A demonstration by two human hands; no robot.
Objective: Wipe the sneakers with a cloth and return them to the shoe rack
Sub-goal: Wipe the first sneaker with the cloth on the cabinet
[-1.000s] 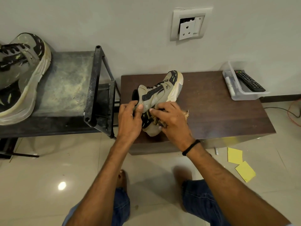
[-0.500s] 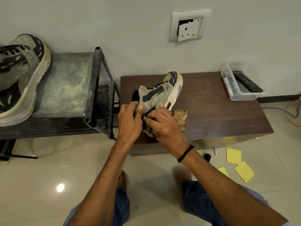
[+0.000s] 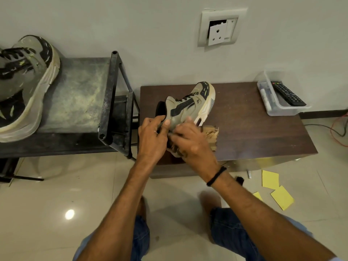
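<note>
Here the left hand (image 3: pixel 152 140) is clamped on the heel collar of a sneaker (image 3: pixel 188 110), thumb pressed against the outer side, while the right hand (image 3: pixel 192 142) is closed over a cloth (image 3: pixel 211 133) and pushes it against the lower rear side of the shoe, just above the sole. The two hands sit almost touching, the left at about nine o'clock of the shoe's heel and the right at about five o'clock. The sneaker is tipped up on the dark wooden table (image 3: pixel 254 129), its long axis running from the heel in the hands toward the toe at roughly one o'clock, pointing at the wall. It is olive-tan with black overlays and laces and a thick cream sole; I cannot tell how much dirt is left on it. Only a frayed tan corner of the cloth shows past the right hand. The coming move, as I judge it, is a carry to the shoe rack (image 3: pixel 79 95), which lies at about ten o'clock of the hands, nearer the left hand; the free patch of shelf is beside the second sneaker (image 3: pixel 24 87), which rests on the rack's left part. At two o'clock a clear tray (image 3: pixel 273 108) holds a remote control (image 3: pixel 288 94).
</note>
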